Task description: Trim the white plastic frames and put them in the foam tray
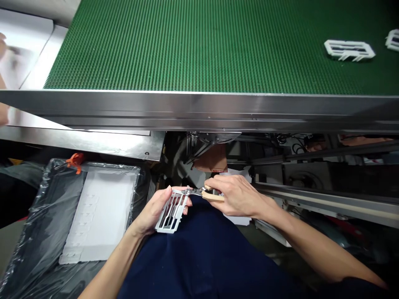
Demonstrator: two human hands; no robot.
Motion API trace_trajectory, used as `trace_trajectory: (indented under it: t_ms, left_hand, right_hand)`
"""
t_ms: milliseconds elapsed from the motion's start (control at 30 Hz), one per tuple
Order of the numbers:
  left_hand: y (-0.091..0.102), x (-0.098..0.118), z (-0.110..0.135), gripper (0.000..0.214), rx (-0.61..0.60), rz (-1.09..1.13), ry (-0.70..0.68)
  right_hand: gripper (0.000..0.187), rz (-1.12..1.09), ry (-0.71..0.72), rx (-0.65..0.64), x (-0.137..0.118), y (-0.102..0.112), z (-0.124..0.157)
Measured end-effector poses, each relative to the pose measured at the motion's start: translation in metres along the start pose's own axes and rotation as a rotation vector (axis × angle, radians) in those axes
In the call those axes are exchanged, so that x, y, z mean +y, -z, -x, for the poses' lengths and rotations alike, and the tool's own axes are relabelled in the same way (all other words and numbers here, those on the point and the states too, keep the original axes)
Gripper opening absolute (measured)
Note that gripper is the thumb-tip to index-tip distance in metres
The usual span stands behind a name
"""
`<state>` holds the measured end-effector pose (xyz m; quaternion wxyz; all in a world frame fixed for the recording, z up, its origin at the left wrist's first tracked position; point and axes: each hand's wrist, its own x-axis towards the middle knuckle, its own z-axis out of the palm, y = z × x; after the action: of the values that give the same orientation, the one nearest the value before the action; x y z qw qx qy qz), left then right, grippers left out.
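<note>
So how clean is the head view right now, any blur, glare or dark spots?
Head view: hands sharp, left hand holding the white grille part, right hand on the cutter; motion blur at the far left edge; soft glare along the steel rail; under the conveyor it is dim; straight edges bow slightly.

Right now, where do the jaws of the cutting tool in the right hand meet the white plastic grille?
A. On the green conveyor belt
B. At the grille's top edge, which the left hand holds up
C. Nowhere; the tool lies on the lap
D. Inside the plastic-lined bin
B: the right hand holds the cutters with their tip at the upper edge of the white grille, gripped by the left hand above the lap.
</note>
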<state>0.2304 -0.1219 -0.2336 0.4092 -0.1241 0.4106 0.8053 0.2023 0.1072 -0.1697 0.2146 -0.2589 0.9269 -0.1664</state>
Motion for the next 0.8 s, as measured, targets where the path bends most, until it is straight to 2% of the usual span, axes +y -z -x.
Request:
trace_trajectory:
  t_ms: [267, 533, 800]
  left_hand:
    - [-0.006, 0.003, -0.001, 0.049, 0.042, 0.042, 0.015]
    - [-0.008, 0.002, -0.002, 0.054, 0.029, 0.045, 0.051]
    - [-0.003, 0.000, 0.000, 0.050, -0.011, 0.034, 0.033]
  right_hand:
    - [0.006, -0.097, -0.062, 0.025, 0.001, -0.007, 0.002]
    - [0.023, 0.062, -0.005, 0.053, -0.001, -0.008, 0.002]
    - [0.023, 0.081, -0.002, 0.020, -0.004, -0.008, 0.002]
